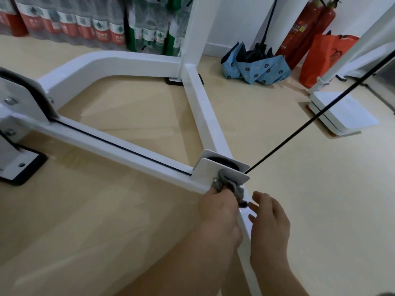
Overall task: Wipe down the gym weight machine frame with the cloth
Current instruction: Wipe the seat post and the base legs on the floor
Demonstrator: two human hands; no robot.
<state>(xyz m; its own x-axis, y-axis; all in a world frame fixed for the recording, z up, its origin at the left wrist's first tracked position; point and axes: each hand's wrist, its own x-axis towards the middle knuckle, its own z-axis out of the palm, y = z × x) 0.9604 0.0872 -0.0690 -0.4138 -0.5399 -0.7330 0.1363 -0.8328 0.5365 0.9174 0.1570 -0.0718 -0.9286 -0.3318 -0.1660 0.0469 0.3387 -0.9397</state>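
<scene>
The white metal frame (119,146) of the weight machine lies low on the floor, its bars meeting at a pulley bracket (222,169) near the middle. A small grey cloth (229,184) is pressed against the front plate of that bracket. My left hand (220,218) is closed on the cloth and holds it to the plate. My right hand (269,223) hovers just right of it over the near bar, fingers apart and holding nothing. A black cable (320,116) runs from the pulley up to the right.
Packs of bottled water (89,22) line the back wall. A folded blue umbrella (256,67), red fire extinguishers (307,28) and an orange bag (320,60) stand at the back right. A white base plate (342,112) lies on the floor to the right.
</scene>
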